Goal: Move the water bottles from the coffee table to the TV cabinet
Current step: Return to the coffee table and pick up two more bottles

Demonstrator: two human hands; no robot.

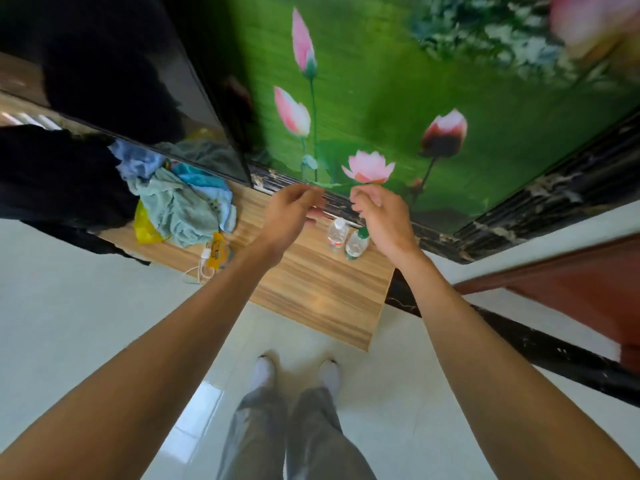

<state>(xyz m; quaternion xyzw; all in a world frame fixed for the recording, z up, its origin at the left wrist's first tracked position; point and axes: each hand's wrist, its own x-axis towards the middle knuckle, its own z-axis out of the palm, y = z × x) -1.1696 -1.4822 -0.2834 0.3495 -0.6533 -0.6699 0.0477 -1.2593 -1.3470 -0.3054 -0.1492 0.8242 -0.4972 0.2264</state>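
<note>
Two water bottles standing on the wooden TV cabinet (pixel 311 282), right at its far edge against the wall. White-capped bottle (pixel 337 234) upright, just below and between the two hands; green-capped bottle (pixel 356 243) touching or nearly touching it on the right-hand side, tucked under the right hand (pixel 384 216).

Left hand (pixel 291 211) hovering above the cabinet top, fingers loosely curled, gripping nothing, clear of both bottles. Right hand harder to call: fingers bent, thumb side directly over the green cap, wrist raised. Whether pinching that cap or just lifted off it, impossible to tell from this angle.

So, by the look of it, delivery essentially made for these two: both bottles upright and resting on the cabinet. At most, letting go of the green-capped one left to finish.

Coffee table not in view, so no way of knowing if more bottles wait there. Further along on the left-hand side, a heap of cloths (pixel 180 206) and a yellow bag (pixel 143 225) sharing the cabinet top, well apart from the bottles.
</note>
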